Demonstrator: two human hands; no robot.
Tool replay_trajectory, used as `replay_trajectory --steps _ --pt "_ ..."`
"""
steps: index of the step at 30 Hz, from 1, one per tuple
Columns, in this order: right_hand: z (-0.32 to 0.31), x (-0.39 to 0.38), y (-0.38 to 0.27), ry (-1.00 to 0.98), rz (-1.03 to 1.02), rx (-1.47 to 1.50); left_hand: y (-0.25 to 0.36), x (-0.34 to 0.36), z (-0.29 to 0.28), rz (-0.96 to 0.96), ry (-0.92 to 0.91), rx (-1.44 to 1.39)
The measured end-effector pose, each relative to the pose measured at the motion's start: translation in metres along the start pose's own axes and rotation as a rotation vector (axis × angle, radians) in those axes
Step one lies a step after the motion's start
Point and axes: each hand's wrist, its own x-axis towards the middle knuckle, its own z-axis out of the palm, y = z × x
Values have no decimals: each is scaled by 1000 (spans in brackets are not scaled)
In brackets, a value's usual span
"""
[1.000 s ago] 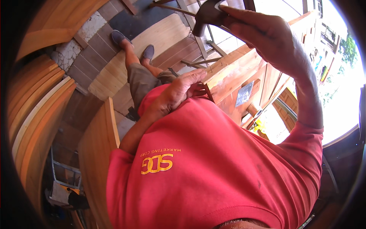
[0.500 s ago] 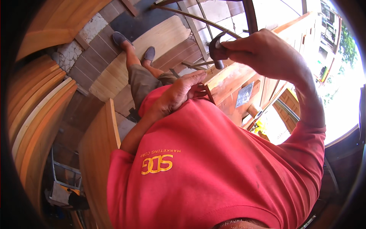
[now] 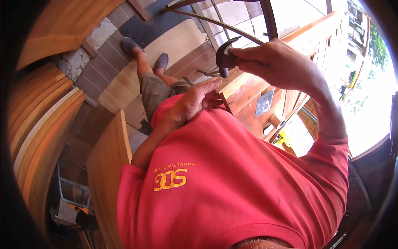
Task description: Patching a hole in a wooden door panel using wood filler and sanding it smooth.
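Note:
My right hand (image 3: 277, 62) is closed around a dark claw hammer (image 3: 225, 58), fingers near its head. The hammer's striking end points down, just above the near end of a reddish-brown wooden workpiece (image 3: 244, 89). A thin nail-like piece (image 3: 226, 79) appears to stand under it, too small to be sure. My left hand (image 3: 198, 99) lies against the workpiece's end, in front of my red shirt. Its upper finger is stretched toward the top edge, and the other fingers are spread below, partly hidden. A darker wooden strip (image 3: 226, 103) sits at that end.
Curved wooden panels (image 3: 45, 120) stand stacked on the left, with another panel (image 3: 105, 153) beside my left arm. A pale plywood sheet (image 3: 153, 58) lies on the tiled floor under my feet. Dark metal legs (image 3: 271, 18) rise beyond the hammer. A grey square (image 3: 264, 102) marks the workpiece's side.
My right hand has come down and left with the hammer, bringing its head closer to the top of the workpiece. My left hand has stayed nearly in place.

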Motion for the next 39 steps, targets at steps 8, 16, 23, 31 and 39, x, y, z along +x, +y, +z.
replay_trajectory --steps 8,16,23,31,39 --pt "10 -11 6 91 0 46 8 -10 22 6 164 10" --pt "41 -90 48 765 400 975 3 -14 17 238 105 248" --pt "194 -172 161 1511 566 1400 -19 -19 21 727 403 1367" --pt "330 -184 268 1756 672 1709 -43 -5 36 924 430 1763" --pt "380 -166 289 1787 632 1515 -50 5 27 910 489 1843"
